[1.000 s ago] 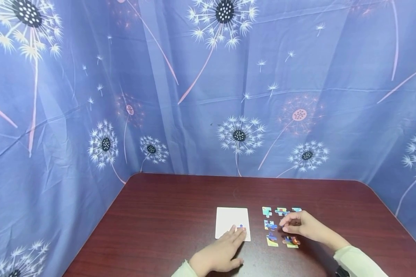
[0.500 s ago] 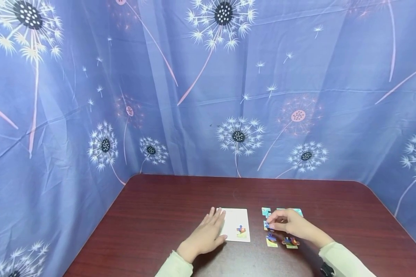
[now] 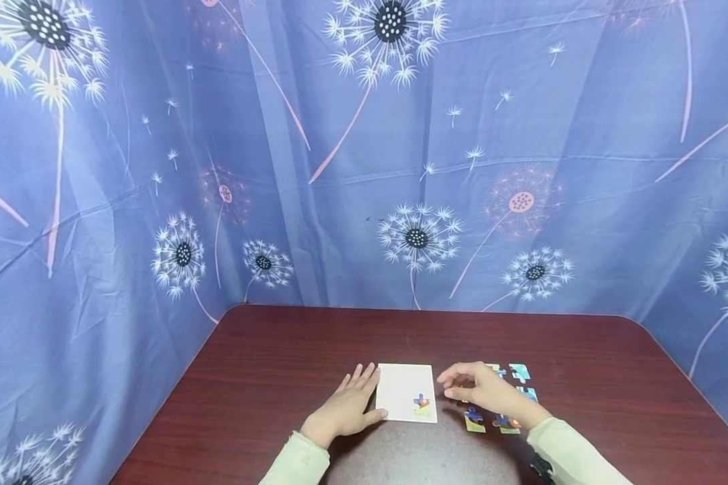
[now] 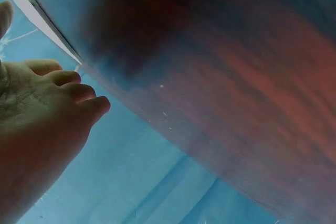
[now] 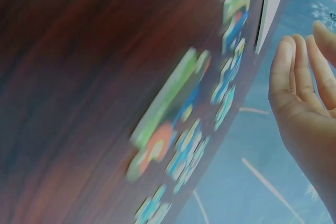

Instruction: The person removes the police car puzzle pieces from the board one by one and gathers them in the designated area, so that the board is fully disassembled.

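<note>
A white square puzzle board (image 3: 397, 387) lies on the table, with one colourful jigsaw piece (image 3: 422, 405) in its near right corner. My left hand (image 3: 348, 409) rests with spread fingers along the board's left edge, thumb at the near left corner. Right of the board, my right hand (image 3: 484, 389) hovers with bent fingers over the loose pieces. In the right wrist view, nothing shows between the thumb and fingers of that hand (image 5: 304, 87). Below it are a piece with green and orange (image 5: 168, 114) and several blue ones (image 5: 228, 74). The head view hides some pieces behind the right hand.
The dark red wooden table (image 3: 279, 377) reaches back to a blue dandelion-print curtain (image 3: 340, 202), which also hangs along the left and right. A yellow and blue piece (image 3: 475, 419) lies near the front, a teal piece (image 3: 520, 372) farther back.
My left hand has slid left off the board, uncovering the corner piece. My right hand has moved left across the loose pieces toward the board.
</note>
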Demonstrator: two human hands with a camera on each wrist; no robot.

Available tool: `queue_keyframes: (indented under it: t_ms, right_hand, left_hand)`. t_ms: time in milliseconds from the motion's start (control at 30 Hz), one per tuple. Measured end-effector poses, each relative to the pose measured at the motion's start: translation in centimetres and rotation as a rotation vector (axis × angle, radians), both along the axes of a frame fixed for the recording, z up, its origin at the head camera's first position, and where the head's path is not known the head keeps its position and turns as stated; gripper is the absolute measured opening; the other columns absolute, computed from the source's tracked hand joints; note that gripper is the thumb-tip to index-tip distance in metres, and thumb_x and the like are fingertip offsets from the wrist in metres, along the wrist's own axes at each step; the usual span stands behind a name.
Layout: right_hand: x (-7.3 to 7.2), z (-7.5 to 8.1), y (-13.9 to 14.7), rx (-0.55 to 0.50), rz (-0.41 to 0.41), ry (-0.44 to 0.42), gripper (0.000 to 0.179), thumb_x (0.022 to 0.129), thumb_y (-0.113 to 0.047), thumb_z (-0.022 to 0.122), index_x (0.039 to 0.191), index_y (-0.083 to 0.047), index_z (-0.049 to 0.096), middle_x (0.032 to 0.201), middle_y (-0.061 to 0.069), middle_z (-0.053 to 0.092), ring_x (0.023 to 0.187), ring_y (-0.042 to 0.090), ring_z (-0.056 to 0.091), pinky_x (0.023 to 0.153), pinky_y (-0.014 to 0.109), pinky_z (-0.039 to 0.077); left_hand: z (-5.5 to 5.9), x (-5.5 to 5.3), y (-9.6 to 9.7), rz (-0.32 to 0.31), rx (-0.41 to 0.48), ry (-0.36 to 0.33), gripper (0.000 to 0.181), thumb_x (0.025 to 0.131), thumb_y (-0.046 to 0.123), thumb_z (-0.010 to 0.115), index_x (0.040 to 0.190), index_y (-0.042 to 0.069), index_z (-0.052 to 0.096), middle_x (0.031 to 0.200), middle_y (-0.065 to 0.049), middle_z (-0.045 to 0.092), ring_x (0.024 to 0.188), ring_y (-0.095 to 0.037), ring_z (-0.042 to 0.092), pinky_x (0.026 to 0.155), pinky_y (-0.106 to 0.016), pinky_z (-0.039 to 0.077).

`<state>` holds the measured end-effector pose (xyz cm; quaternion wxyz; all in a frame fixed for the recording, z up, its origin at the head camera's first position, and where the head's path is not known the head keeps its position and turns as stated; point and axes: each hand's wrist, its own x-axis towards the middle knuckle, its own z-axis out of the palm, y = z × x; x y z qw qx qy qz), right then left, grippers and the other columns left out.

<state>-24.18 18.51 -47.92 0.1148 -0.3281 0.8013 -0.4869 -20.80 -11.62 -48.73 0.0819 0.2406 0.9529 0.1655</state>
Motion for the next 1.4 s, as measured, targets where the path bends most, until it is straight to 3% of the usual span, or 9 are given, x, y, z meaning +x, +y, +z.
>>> queue_keyframes:
  t_ms: [300,467,633,933,1400]
  right_hand:
    - [0.0,-0.2,-2.8,0.062,-0.013,-0.015,0.024,0.090,-0.002,0.064,0.112,0.004,0.064,0.092,0.012,0.066,0.082,0.013,0.063,0.068,0.024,0.052]
    - [-0.1,-0.6,-3.6,0.037,0.016,-0.055,0.026,0.088,-0.002,0.066,0.112,0.006,0.064,0.093,0.015,0.066,0.081,0.018,0.063,0.068,0.025,0.053]
    - [0.0,-0.7,-4.0,0.060,0.005,-0.070,0.028,0.084,-0.001,0.070,0.111,0.007,0.064,0.094,0.015,0.064,0.080,0.020,0.060,0.068,0.026,0.053]
    - [0.4,-0.7,-4.2,0.102,-0.021,-0.011,0.034,0.073,0.001,0.078,0.104,0.008,0.066,0.091,0.011,0.056,0.074,0.021,0.053,0.062,0.022,0.050]
    - [0.3,-0.9,-4.4,0.129,-0.043,-0.024,0.033,0.070,0.004,0.080,0.099,0.002,0.063,0.088,0.009,0.053,0.074,0.019,0.051,0.061,0.023,0.048]
  left_hand:
    - [-0.2,0.0,0.3,-0.008,0.002,-0.036,0.079,0.092,0.045,0.059,0.150,0.002,0.028,0.157,-0.017,0.021,0.144,-0.037,0.018,0.115,-0.051,0.020]
    - [0.0,0.1,0.4,-0.008,-0.019,-0.043,0.078,0.092,0.045,0.060,0.150,0.002,0.030,0.157,-0.017,0.022,0.144,-0.037,0.019,0.115,-0.050,0.021]
    - [0.2,0.3,0.5,-0.011,-0.028,-0.049,0.076,0.092,0.044,0.060,0.149,0.002,0.032,0.156,-0.017,0.024,0.143,-0.037,0.021,0.114,-0.051,0.021]
    - [0.3,0.3,0.5,0.008,-0.030,-0.063,0.074,0.093,0.042,0.059,0.149,0.002,0.031,0.156,-0.018,0.024,0.143,-0.037,0.021,0.114,-0.051,0.022]
    - [0.1,0.3,0.9,0.035,-0.060,-0.064,0.075,0.092,0.042,0.060,0.149,0.003,0.032,0.156,-0.017,0.025,0.143,-0.036,0.022,0.114,-0.050,0.023]
